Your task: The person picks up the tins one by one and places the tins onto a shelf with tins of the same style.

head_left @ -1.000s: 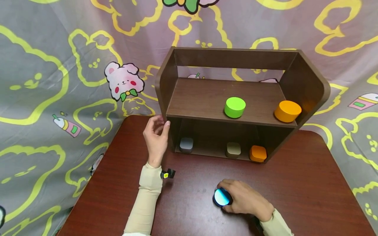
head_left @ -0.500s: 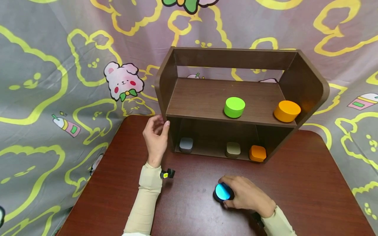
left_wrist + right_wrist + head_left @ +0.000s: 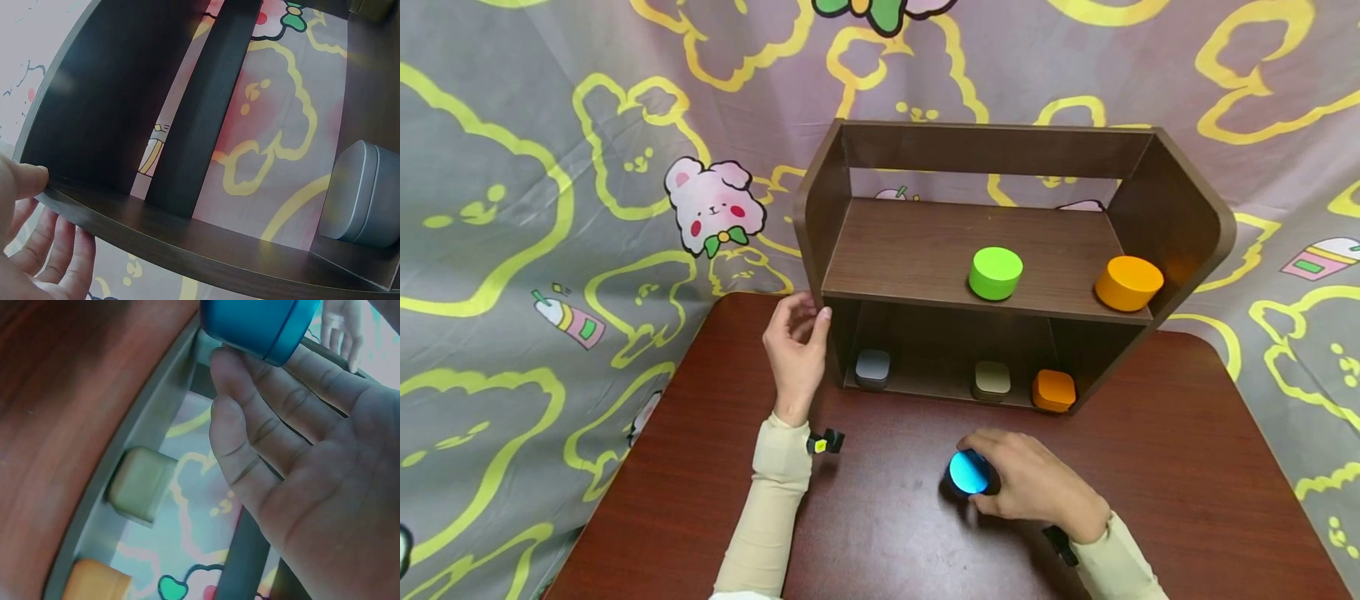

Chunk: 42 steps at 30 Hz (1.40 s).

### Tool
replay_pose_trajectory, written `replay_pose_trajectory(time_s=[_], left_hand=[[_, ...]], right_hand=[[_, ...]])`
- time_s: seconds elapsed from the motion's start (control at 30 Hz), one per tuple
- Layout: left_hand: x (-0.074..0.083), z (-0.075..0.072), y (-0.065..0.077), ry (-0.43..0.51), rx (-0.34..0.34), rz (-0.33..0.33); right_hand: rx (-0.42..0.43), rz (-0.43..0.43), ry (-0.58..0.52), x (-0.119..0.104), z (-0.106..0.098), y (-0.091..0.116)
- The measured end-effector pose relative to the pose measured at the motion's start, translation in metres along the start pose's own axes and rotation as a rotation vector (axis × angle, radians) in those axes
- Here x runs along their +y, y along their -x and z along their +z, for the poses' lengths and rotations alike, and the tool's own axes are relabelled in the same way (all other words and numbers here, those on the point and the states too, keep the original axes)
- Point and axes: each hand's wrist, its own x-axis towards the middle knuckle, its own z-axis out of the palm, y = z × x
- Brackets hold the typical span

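Observation:
A dark brown two-tier shelf [image 3: 977, 221] stands on the table. My left hand [image 3: 797, 354] grips the front edge of its left side panel, thumb on one side and fingers on the other in the left wrist view. Over the table in front of the shelf, my right hand [image 3: 1030, 475] holds a shiny blue round tin [image 3: 969, 472] between thumb and fingers. Part of that blue tin also shows at the top of the right wrist view. On the upper board sit a green round tin [image 3: 996, 273] and an orange round tin [image 3: 1129, 283].
The lower tier holds a grey rounded-square tin [image 3: 872, 368], an olive one [image 3: 992, 380] and an orange one [image 3: 1054, 391], all near the front edge. A reddish-brown table [image 3: 880, 517] lies under everything. A patterned curtain [image 3: 625, 208] hangs behind and at both sides.
My right hand has moved toward the shelf with the blue tin in its grasp. The left hand has stayed on the side panel, and the other tins have not moved.

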Motion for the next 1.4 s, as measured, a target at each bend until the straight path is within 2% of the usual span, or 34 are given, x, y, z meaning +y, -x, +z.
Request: replay_pose_trajectory(time_s=[0.13, 0.33, 0.43, 0.57, 1.0, 1.27, 1.4], left_hand=[[0.0, 0.001, 0.0, 0.001, 0.0, -0.003], [-0.023, -0.001, -0.003, -0.007, 0.005, -0.001], [-0.017, 0.0, -0.002, -0.004, 0.003, -0.001], [0.001, 0.001, 0.0, -0.001, 0.0, -0.006], [0.001, 0.001, 0.0, -0.012, -0.001, 0.004], [0.002, 0.0, 0.0, -0.01, -0.001, 0.0], [-0.009, 0.0, -0.001, -0.016, 0.001, 0.006]], right_hand=[[0.011, -0.004, 0.022, -0.002, -0.007, -0.001], [0.036, -0.028, 0.034, -0.005, -0.018, -0.004], [0.046, -0.034, 0.042, -0.007, -0.024, -0.005], [0.064, -0.035, 0.066, -0.009, -0.03, -0.005], [0.139, -0.095, 0.114, -0.018, -0.052, -0.014], [0.12, -0.104, 0.105, -0.027, -0.063, -0.02], [0.125, -0.127, 0.116, -0.03, -0.068, -0.023]])
